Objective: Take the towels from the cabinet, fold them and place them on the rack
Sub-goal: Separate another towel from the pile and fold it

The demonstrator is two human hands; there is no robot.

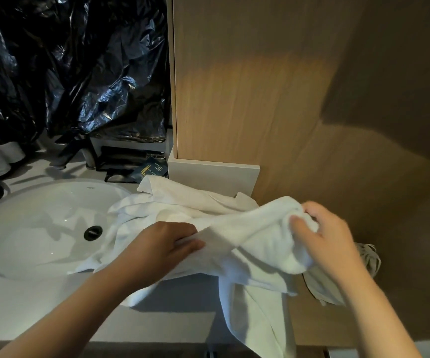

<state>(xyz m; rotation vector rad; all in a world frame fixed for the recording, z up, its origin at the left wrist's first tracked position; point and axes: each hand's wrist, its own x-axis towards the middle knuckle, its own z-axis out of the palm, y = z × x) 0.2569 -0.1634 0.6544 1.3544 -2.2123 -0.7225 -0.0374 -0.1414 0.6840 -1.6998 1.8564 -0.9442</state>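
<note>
A white towel (pixel 255 236) is stretched between my two hands above the counter (pixel 53 306), and part of it hangs down past the counter's front edge. My left hand (pixel 162 244) pinches its left edge between thumb and fingers. My right hand (pixel 322 236) grips a bunched corner at the right. More white towel cloth (pixel 172 200) lies crumpled on the counter behind, partly over the rim of the sink. No rack is in view.
A white sink (pixel 41 228) with a dark drain (pixel 93 232) fills the left. Black plastic sheeting (pixel 79 68) hangs behind it above toiletries and cups. A wooden cabinet panel (pixel 260 86) rises at the right. Grey cloth (pixel 368 262) hangs below my right hand.
</note>
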